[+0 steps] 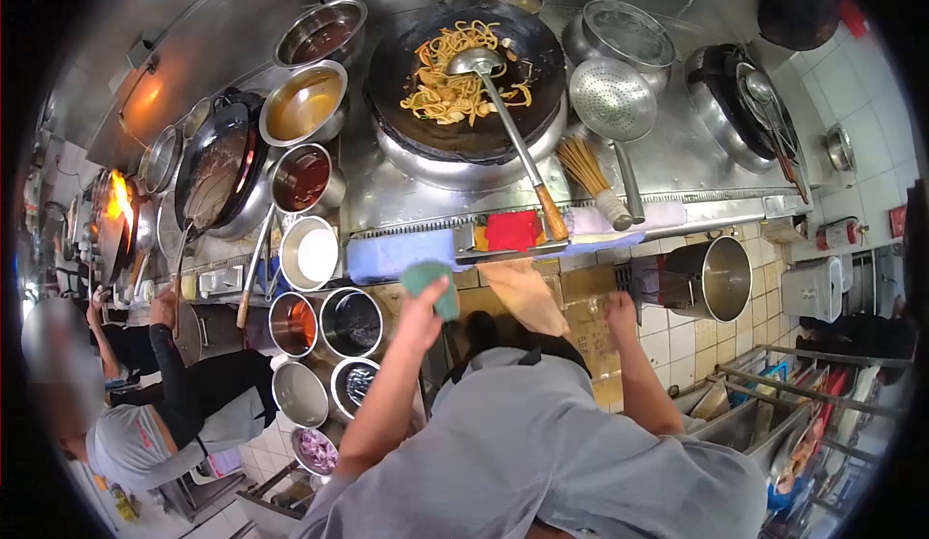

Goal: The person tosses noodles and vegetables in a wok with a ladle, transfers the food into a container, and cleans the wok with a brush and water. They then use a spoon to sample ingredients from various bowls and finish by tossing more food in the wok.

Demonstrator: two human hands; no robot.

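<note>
My left hand (pixel 426 309) is closed on a green scouring pad (pixel 432 287), held in front of the stove's edge. Low on the right, my right hand (pixel 620 313) has its fingers curled beside a dark slotted object (pixel 634 287); whether it grips this I cannot make out. Ahead, a black wok (pixel 406 55) holds thick noodles (pixel 431 94) with pieces of meat and vegetables. A steel ladle (pixel 508 118) rests in it, bowl on the noodles, wooden handle over the front edge. Folded cloths, blue (pixel 402 255) and red (pixel 513 231), lie along that edge.
A perforated strainer (pixel 613 99) and a bamboo brush (pixel 585 171) lie right of the wok. Several sauce pots, one with amber liquid (pixel 308 104), stand left. A co-worker (pixel 145 437) works at another wok there, with flame (pixel 120 195) beyond. A steel pot (pixel 728 280) is at right.
</note>
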